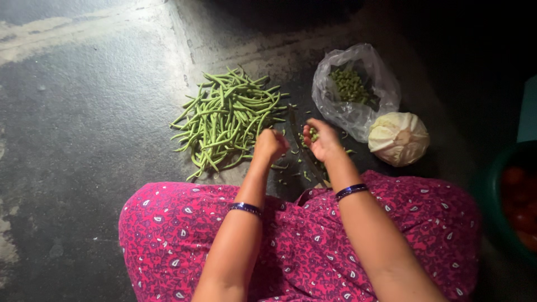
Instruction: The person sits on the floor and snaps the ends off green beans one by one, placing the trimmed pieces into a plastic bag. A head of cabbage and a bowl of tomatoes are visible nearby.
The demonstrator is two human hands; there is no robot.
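Observation:
A heap of long green beans (226,117) lies on the dark floor in front of me. My left hand (270,144) is closed at the heap's right edge, seemingly around a bean, though the grip is hard to make out. My right hand (320,140) is cupped palm-up and holds several small cut bean pieces. Between the two hands a dark curved blade (305,152) stands up from the floor. Loose bean bits lie scattered around its base.
A clear plastic bag (358,92) with cut bean pieces sits behind my right hand. A pale cabbage (398,138) rests beside it. A green tub of tomatoes (517,207) stands at the right edge. My magenta patterned skirt (302,240) covers my knees.

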